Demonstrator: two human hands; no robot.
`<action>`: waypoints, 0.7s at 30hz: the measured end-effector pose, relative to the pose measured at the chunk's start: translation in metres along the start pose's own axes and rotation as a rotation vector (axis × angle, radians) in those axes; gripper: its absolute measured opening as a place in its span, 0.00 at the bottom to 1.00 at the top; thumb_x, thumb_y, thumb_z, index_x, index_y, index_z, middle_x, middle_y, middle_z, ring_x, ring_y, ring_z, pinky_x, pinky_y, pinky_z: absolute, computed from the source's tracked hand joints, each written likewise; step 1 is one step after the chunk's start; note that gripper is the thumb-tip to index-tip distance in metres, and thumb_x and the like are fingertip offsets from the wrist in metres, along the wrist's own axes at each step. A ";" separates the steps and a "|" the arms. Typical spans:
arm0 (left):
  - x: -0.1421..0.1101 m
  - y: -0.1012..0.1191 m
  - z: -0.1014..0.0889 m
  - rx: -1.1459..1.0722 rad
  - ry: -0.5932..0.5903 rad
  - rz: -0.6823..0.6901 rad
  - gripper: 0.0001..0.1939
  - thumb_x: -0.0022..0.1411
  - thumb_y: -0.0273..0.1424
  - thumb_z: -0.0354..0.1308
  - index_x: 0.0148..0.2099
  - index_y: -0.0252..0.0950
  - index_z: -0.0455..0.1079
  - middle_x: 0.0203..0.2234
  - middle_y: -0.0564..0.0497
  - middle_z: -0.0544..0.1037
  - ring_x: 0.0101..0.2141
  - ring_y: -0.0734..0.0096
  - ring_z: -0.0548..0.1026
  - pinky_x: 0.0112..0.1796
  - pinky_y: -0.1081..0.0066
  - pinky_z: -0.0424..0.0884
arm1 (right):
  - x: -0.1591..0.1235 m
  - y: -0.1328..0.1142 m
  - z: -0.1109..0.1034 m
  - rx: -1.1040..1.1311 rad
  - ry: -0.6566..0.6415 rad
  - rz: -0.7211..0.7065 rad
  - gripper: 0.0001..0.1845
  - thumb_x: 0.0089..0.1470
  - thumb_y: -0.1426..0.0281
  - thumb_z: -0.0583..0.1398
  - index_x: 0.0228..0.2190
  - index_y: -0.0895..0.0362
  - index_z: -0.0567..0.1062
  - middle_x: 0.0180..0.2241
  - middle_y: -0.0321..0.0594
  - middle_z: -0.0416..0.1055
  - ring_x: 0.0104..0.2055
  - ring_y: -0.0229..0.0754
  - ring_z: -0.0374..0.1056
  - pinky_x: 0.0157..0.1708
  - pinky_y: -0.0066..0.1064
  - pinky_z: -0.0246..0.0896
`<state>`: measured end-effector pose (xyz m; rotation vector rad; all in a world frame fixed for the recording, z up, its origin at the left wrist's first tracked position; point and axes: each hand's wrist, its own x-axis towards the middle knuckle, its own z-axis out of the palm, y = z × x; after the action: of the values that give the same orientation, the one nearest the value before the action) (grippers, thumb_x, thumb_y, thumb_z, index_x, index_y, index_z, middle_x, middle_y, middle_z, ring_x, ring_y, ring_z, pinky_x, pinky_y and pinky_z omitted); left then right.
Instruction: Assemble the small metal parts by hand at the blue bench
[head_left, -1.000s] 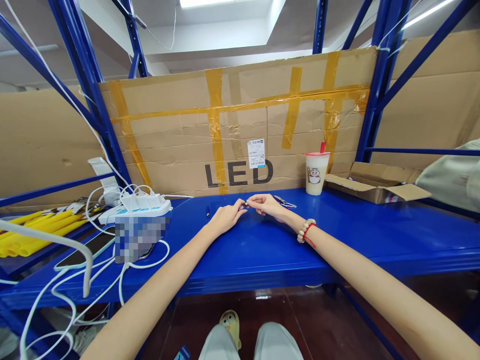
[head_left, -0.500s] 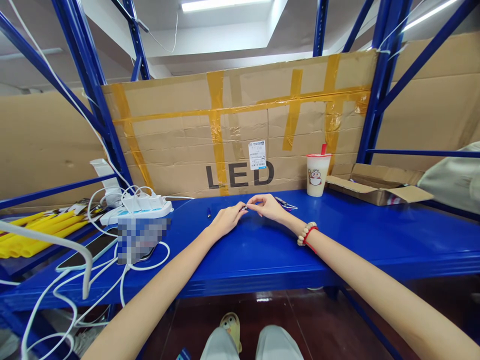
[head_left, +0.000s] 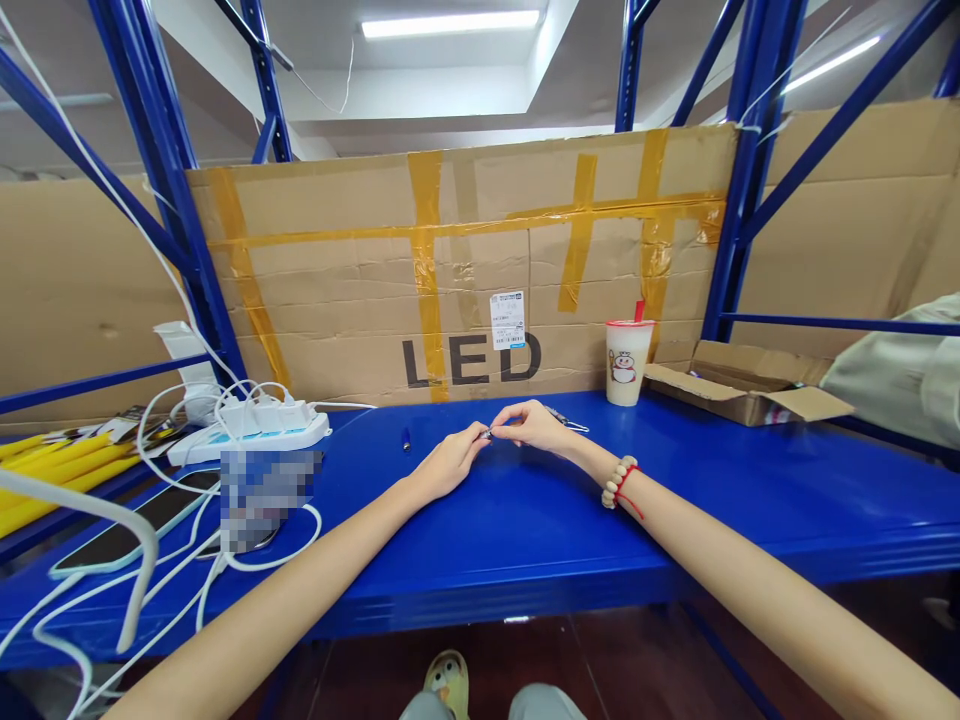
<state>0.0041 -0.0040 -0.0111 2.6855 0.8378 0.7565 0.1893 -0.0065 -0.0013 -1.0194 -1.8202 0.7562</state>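
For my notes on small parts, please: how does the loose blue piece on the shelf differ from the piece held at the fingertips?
The blue piece rests on the shelf, untouched; the held piece is at the fingertips of the left hand and right hand. The blue piece is uncovered, while the held piece is largely hidden. Both look small and dark.

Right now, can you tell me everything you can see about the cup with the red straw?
The cup looks pale and creamy, perhaps plastic, and is wider at the top than the bottom. It has a red rim, a snowman-like picture on its side and a red straw poking up. It stands upright on the blue table, close to an open cardboard box; I can't tell if they touch. Neither the left hand nor the right hand touches it.
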 end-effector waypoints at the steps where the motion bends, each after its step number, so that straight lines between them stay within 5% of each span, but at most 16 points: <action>1: 0.000 0.000 0.000 0.003 0.003 0.007 0.12 0.65 0.35 0.36 0.41 0.38 0.59 0.30 0.53 0.71 0.30 0.72 0.69 0.32 0.74 0.62 | 0.001 0.000 -0.002 -0.011 -0.020 -0.004 0.16 0.35 0.60 0.63 0.22 0.61 0.75 0.21 0.36 0.69 0.17 0.28 0.55 0.17 0.23 0.52; 13: 0.004 -0.008 0.003 0.045 -0.036 -0.002 0.14 0.64 0.36 0.38 0.39 0.38 0.62 0.29 0.53 0.72 0.28 0.73 0.69 0.31 0.75 0.62 | 0.019 -0.001 -0.019 -0.227 -0.286 -0.062 0.15 0.35 0.60 0.64 0.21 0.61 0.75 0.18 0.35 0.67 0.16 0.28 0.56 0.16 0.22 0.52; 21: 0.006 -0.011 0.003 0.044 -0.044 -0.032 0.14 0.64 0.35 0.38 0.39 0.38 0.64 0.30 0.53 0.73 0.31 0.71 0.70 0.33 0.73 0.63 | 0.009 0.001 -0.008 -0.181 -0.170 -0.033 0.20 0.36 0.56 0.63 0.20 0.62 0.74 0.17 0.34 0.65 0.14 0.28 0.55 0.14 0.23 0.49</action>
<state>0.0045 0.0077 -0.0150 2.7098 0.8942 0.6775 0.1941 0.0024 0.0052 -1.0645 -2.0768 0.6854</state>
